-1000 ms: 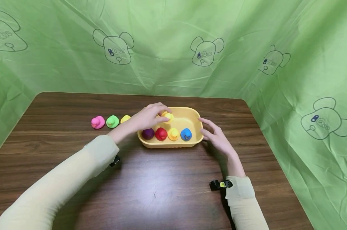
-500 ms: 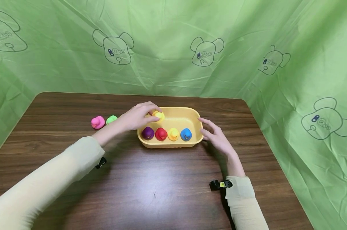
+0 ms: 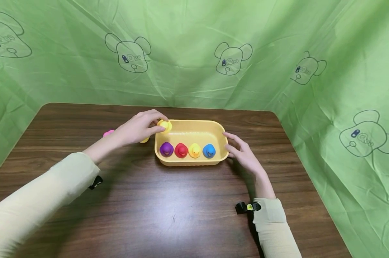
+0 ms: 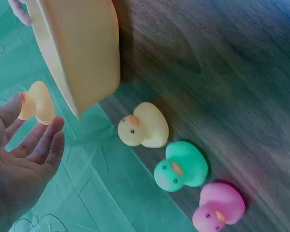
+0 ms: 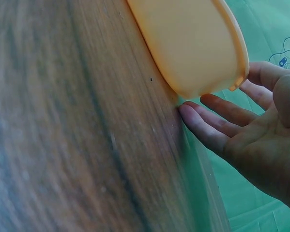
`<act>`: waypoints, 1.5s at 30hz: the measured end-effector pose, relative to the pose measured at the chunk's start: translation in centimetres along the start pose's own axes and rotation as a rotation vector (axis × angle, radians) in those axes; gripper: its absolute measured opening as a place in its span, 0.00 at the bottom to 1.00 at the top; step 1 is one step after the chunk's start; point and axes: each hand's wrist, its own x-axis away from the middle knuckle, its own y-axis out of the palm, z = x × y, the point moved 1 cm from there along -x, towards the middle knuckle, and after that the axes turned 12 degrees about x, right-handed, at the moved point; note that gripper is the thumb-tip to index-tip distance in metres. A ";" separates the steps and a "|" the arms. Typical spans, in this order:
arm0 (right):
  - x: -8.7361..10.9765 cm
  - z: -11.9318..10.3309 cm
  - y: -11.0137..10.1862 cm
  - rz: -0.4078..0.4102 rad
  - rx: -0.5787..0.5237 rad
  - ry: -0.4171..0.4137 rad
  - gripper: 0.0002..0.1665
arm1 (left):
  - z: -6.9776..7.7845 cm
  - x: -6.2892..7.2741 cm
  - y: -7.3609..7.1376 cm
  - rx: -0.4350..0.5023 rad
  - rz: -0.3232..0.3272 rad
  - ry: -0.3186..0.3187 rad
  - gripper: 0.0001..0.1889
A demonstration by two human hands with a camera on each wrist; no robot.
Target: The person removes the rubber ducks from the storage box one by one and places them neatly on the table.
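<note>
My left hand (image 3: 137,126) pinches a yellow rubber duck (image 3: 166,125) between thumb and fingers at the tub's far left corner. In the left wrist view, this duck (image 4: 42,104) is up beside the tub's rim. The yellow plastic tub (image 3: 197,138) holds purple (image 3: 166,149), red (image 3: 181,150), yellow (image 3: 194,151) and blue ducks (image 3: 209,151) in a row along its near side. At the tub's right end, my right hand (image 3: 246,156) rests with loosely spread fingers; in the right wrist view, the fingertips (image 5: 190,108) are right at the end wall.
Left of the tub, another yellow duck (image 4: 152,128), a green duck (image 4: 190,164) and a pink duck (image 4: 222,205) stand in line on the wooden table (image 3: 171,204). The left forearm partly covers them in the head view. A green curtain (image 3: 188,82) hangs behind.
My left hand has carried the yellow duck leftward from over the tub's middle to its far left corner. The right hand and tub have stayed in place.
</note>
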 end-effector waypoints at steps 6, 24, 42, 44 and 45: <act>0.1 0.1 -0.2 -0.004 0.011 -0.011 0.31 | -0.1 0.5 -1.2 -0.021 0.007 -0.011 0.15; 0.2 0.0 -0.2 -0.013 -0.003 0.000 0.31 | -2.7 4.9 -6.9 -0.012 0.041 -0.199 0.20; -0.1 0.0 -0.1 -0.007 0.005 0.009 0.30 | -7.4 10.5 -10.3 -0.133 0.116 -0.283 0.17; 0.0 0.0 -0.2 -0.006 0.004 0.009 0.30 | -8.0 11.0 -10.5 -0.148 0.125 -0.287 0.18; 0.0 0.0 -0.2 -0.006 0.000 0.009 0.30 | -8.3 11.2 -10.5 -0.159 0.128 -0.288 0.18</act>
